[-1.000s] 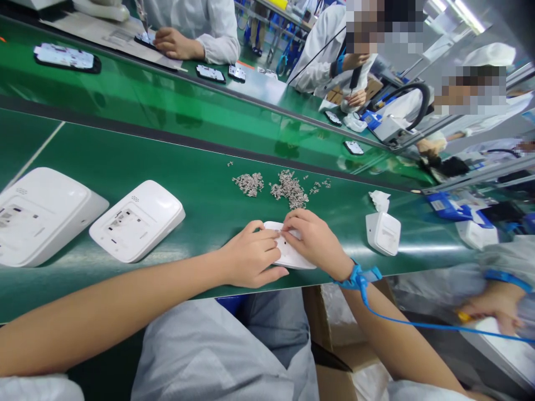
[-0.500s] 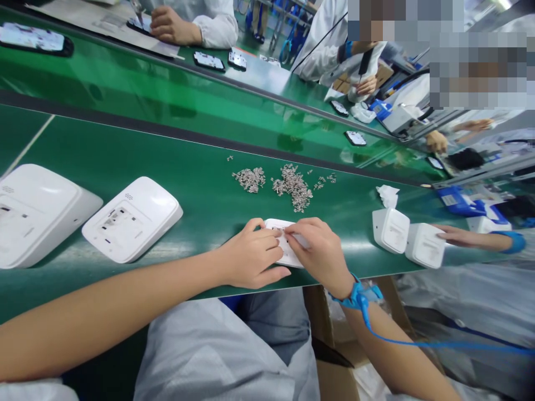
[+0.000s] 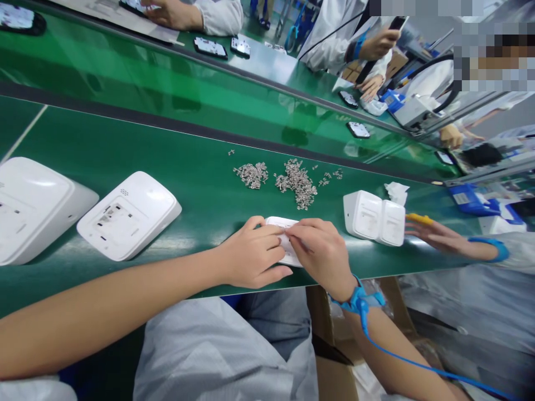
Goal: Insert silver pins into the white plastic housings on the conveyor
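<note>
A white plastic housing point(image 3: 291, 257) lies on the green table near its front edge, partly covered by both hands. From the left, my left hand point(image 3: 254, 253) rests on it with fingertips on its upper part and the thumb held apart; nothing shows in its grip. My right hand point(image 3: 320, 250), with a blue wrist strap, is pinched over the same housing; anything between its fingertips is too small to make out. Beyond the hands lie two piles of small metal parts, a smaller pile point(image 3: 253, 175) and a larger pile point(image 3: 298, 182).
Two large white housings point(image 3: 129, 214) point(image 3: 33, 209) stand at the left. At the right are two white housings point(image 3: 368, 214) side by side, crumpled white paper point(image 3: 396, 192) and another person's hand point(image 3: 438, 236) by a yellow object. A raised ledge point(image 3: 188, 131) runs behind.
The two white housings at the right have moved left and now touch. The other person's hand has let go of them and is beside a yellow object. My hands have barely moved.
</note>
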A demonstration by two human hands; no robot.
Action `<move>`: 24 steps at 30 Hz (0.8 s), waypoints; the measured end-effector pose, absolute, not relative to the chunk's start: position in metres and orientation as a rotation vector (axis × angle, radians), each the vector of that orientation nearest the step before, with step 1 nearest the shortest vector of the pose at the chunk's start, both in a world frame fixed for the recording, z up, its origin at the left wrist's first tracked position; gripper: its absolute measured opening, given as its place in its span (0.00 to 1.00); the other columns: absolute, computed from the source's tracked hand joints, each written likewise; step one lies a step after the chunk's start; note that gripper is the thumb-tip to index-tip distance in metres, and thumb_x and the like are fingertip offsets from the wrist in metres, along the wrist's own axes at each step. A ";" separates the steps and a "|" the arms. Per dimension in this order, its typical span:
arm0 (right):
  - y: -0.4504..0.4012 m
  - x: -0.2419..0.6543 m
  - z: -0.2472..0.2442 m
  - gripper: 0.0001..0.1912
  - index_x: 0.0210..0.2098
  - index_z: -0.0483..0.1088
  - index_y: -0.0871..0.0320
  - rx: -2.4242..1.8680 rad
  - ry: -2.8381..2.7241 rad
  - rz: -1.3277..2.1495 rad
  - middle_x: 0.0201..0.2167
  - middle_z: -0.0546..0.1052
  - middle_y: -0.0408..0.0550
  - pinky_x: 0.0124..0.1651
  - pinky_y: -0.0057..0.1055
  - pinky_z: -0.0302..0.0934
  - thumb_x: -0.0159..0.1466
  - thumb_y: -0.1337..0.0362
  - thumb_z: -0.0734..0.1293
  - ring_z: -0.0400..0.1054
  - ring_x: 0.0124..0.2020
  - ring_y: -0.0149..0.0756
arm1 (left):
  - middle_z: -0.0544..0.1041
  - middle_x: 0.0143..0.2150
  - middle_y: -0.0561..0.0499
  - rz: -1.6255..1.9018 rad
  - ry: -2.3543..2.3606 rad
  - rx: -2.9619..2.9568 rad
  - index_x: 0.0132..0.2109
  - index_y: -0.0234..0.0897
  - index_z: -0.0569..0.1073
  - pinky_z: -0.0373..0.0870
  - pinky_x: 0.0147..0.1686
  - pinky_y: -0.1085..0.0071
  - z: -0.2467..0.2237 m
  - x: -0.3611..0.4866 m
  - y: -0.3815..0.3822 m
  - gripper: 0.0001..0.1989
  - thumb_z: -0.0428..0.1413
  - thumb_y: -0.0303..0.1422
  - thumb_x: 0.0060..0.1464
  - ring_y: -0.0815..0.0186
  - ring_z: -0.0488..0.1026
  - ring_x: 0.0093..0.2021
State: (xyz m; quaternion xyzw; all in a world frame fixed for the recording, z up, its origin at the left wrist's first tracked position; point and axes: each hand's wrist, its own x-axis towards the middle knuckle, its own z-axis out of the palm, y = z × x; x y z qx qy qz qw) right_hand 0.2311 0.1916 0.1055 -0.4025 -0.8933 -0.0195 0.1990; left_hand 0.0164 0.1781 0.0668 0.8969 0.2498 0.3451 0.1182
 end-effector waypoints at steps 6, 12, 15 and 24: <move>0.194 0.229 0.111 0.13 0.42 0.78 0.56 -1.081 -2.686 -0.111 0.38 0.82 0.47 0.48 0.38 0.60 0.71 0.70 0.61 0.71 0.49 0.40 | 0.78 0.38 0.47 1.005 0.740 2.628 0.37 0.34 0.72 0.56 0.48 0.56 0.069 0.017 0.179 0.17 0.48 0.41 0.69 0.55 0.73 0.52; 0.197 0.227 0.113 0.08 0.42 0.76 0.57 -1.069 -2.546 -0.047 0.39 0.80 0.48 0.50 0.39 0.63 0.69 0.69 0.63 0.70 0.47 0.41 | 0.78 0.37 0.47 0.980 0.766 2.714 0.37 0.34 0.72 0.55 0.43 0.57 0.067 0.016 0.178 0.18 0.47 0.43 0.69 0.58 0.74 0.43; 0.202 0.223 0.112 0.07 0.43 0.74 0.58 -1.211 -2.491 -0.065 0.39 0.79 0.51 0.49 0.42 0.63 0.65 0.69 0.66 0.67 0.45 0.45 | 0.78 0.38 0.47 0.985 0.767 2.712 0.38 0.34 0.72 0.55 0.44 0.57 0.065 0.017 0.178 0.18 0.47 0.42 0.70 0.58 0.74 0.44; 0.207 0.211 0.113 0.08 0.43 0.72 0.57 -1.264 -2.537 -0.065 0.47 0.75 0.52 0.50 0.42 0.58 0.64 0.68 0.68 0.64 0.50 0.46 | 0.79 0.38 0.47 0.922 0.794 2.670 0.38 0.35 0.72 0.55 0.45 0.56 0.067 0.017 0.180 0.19 0.47 0.45 0.69 0.59 0.74 0.43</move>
